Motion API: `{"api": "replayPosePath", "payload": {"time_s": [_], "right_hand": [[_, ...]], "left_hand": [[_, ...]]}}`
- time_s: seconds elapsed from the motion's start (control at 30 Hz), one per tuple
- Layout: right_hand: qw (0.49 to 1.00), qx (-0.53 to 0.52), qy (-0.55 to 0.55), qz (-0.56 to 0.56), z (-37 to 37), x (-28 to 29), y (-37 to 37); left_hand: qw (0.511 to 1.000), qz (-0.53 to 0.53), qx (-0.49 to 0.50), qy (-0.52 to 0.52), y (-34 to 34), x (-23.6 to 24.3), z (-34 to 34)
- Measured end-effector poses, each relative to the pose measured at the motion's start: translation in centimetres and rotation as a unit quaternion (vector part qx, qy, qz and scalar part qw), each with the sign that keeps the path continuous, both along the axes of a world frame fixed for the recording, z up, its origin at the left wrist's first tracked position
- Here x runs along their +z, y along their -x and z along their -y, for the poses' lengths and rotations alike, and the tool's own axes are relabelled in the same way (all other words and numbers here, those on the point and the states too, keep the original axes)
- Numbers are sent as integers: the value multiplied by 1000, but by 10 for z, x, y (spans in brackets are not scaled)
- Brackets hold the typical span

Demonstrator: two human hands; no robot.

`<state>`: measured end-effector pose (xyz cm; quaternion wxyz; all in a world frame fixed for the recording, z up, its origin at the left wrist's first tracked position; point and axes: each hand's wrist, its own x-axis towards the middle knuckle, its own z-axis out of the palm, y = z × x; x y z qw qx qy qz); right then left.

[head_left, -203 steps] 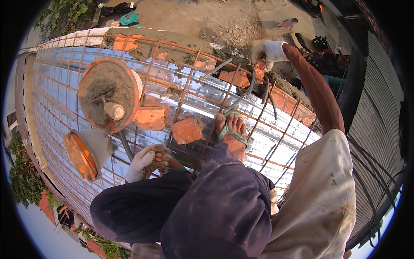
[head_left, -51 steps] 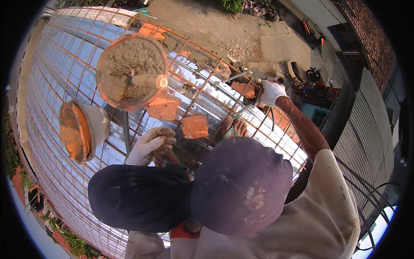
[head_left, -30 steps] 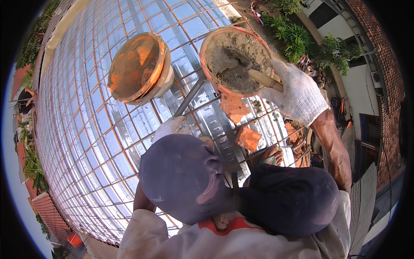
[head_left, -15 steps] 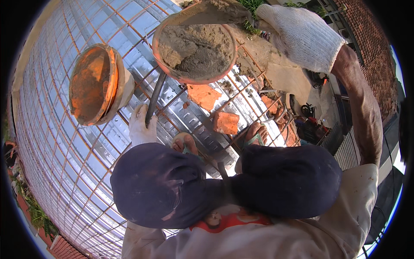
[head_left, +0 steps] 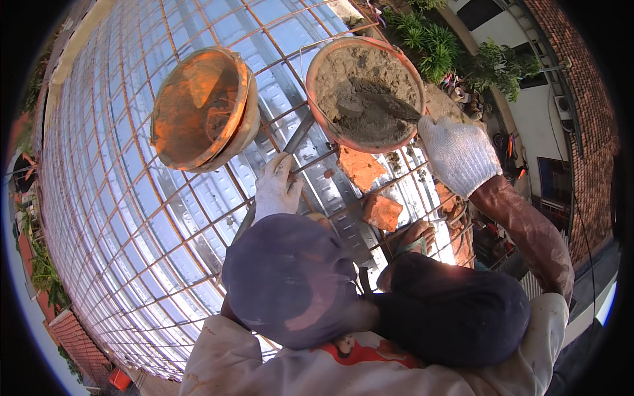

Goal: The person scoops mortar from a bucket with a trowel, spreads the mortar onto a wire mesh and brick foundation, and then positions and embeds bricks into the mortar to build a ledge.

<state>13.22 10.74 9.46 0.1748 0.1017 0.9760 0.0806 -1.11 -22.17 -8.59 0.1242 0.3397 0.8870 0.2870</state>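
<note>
My right hand [head_left: 460, 156], in a white knit glove, grips a trowel whose blade [head_left: 386, 104] lies in the grey mortar [head_left: 353, 72]. The mortar fills much of an orange-rimmed bucket [head_left: 316, 109]; the trowel's handle is hidden in my fist. My left hand [head_left: 277, 186], also gloved, is closed around a dark flat bar [head_left: 301, 133] below that bucket. Left of the mortar bucket, a tilted orange bucket [head_left: 173, 109] with mortar-smeared walls sits in a paler one [head_left: 246, 125]. Two broken brick pieces, a larger one [head_left: 360, 167] and a smaller one [head_left: 382, 212], lie near my foot.
A rusty rebar grid [head_left: 142, 162] spans shiny corrugated metal decking [head_left: 125, 244]. My knees [head_left: 287, 277] are bent above it, and one sandalled foot [head_left: 419, 236] shows. Past the edge at right are a lower yard, plants [head_left: 432, 49] and a tiled roof [head_left: 581, 86].
My right hand has come down from above the mortar bucket, and the trowel blade now lies in the mortar. The view has shifted, so the buckets appear farther right.
</note>
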Motion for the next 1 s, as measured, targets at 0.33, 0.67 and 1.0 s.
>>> {"api": "replayPosePath", "payload": {"time_s": [0.33, 0.67, 1.0], "right_hand": [[963, -185, 190, 41, -28, 35, -16], [830, -303, 468, -15, -5, -28, 30], [972, -94, 110, -184, -5, 1, -12]], "left_hand": [[956, 241, 93, -137, -1, 16, 22], [843, 435, 114, -294, 52, 70, -110], [782, 511, 153, -321, 49, 53, -116]]}}
